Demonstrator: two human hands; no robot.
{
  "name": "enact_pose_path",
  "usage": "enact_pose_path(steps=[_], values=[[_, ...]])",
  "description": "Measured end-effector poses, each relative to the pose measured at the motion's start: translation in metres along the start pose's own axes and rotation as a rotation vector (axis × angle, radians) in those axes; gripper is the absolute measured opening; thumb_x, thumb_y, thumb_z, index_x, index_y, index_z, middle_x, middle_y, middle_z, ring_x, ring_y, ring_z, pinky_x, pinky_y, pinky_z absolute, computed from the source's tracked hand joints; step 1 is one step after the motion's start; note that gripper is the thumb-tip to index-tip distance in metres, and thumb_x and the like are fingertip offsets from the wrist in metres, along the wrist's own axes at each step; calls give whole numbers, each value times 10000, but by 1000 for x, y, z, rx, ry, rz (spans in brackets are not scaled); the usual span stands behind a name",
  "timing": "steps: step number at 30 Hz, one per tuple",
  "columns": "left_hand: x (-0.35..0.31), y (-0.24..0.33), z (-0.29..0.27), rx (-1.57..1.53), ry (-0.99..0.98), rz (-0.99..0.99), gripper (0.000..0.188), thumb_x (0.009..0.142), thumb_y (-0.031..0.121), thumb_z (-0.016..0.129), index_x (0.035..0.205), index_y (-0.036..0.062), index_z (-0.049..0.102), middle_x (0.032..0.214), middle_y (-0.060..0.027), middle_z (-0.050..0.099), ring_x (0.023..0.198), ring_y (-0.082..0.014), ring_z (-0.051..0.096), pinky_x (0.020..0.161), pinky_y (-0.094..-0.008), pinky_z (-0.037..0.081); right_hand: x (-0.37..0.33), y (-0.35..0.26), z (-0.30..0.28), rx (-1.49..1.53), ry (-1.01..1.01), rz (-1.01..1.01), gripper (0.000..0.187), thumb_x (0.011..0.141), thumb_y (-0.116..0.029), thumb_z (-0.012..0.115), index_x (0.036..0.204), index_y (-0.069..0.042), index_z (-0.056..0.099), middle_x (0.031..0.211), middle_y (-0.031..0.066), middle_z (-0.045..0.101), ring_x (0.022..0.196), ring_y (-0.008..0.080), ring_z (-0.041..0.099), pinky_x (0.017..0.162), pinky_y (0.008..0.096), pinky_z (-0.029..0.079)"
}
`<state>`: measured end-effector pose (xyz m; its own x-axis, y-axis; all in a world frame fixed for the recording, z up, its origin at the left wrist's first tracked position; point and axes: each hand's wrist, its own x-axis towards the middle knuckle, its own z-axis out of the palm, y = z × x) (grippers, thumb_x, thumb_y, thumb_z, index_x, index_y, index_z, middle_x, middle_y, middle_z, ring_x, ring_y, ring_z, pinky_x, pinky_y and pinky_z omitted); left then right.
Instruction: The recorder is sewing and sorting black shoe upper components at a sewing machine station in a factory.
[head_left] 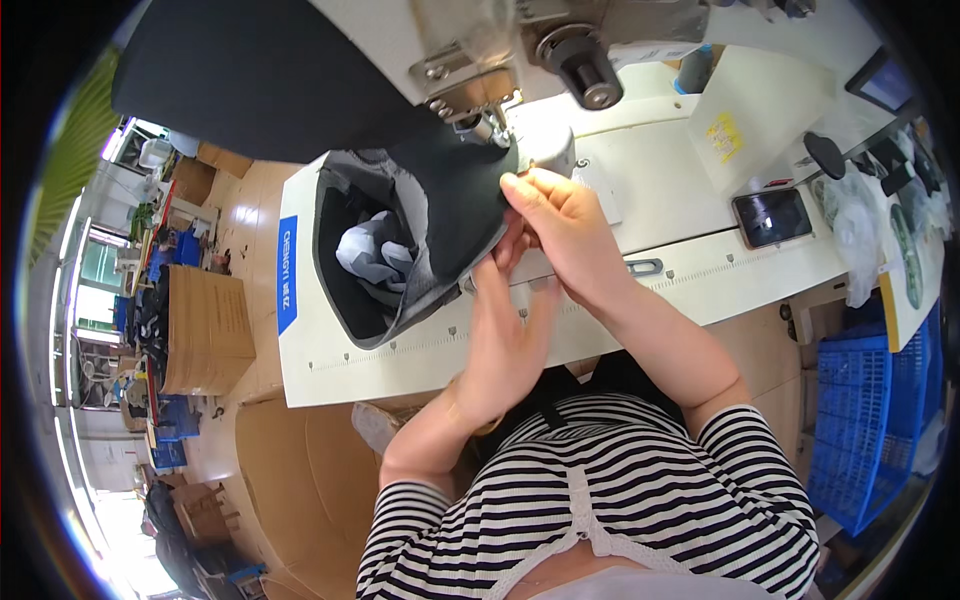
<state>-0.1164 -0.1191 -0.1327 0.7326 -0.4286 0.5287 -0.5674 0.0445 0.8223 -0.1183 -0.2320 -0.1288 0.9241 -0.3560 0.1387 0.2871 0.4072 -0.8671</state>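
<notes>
A black fabric piece (462,195) with a grey inner side lies under the head of a sewing machine (495,125). Its open pouch-like part spreads on the white table, with crumpled grey and white cloth (375,250) inside. Close to the needle area, my right hand (565,225) pinches the fabric's right edge between thumb and fingers. Below it, my left hand (505,345) reaches up to the same edge with fingers stretched and the thumb apart. That thumb is blurred, and the fingertips are partly hidden by the fabric and the right hand.
The white sewing table (420,355) has a ruler scale along its front edge. A phone (772,217) lies on its right side, near a clear plastic bag (855,240). Blue crates (850,420) stand at lower right. Cardboard boxes (208,330) are on the floor at left.
</notes>
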Motion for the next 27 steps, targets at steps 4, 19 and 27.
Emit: enact_pose_path(steps=[4,19,27], values=[[24,33,-149,-106,-944,-249,579,791,-98,557,1348,-33,412,1143,-176,617,1023,-233,617,888,-361,480,-5,-6,-2,-28,1,68,235,959,-223,507,896,-4,567,806,56,621,661,116,629,582,231,504],[170,-103,-176,-339,-194,-352,254,901,122,546,1083,-44,607,1036,-98,650,926,-171,628,815,-252,489,-12,5,14,135,-81,61,269,984,-179,439,1100,45,531,992,105,634,850,159,639,741,294,558],[134,-57,-172,-309,27,-388,197,920,107,512,1039,-9,618,943,-77,664,841,-149,646,744,-242,510,-10,1,8,60,-9,63,238,982,-191,434,1005,13,554,904,50,624,770,109,617,711,258,520]])
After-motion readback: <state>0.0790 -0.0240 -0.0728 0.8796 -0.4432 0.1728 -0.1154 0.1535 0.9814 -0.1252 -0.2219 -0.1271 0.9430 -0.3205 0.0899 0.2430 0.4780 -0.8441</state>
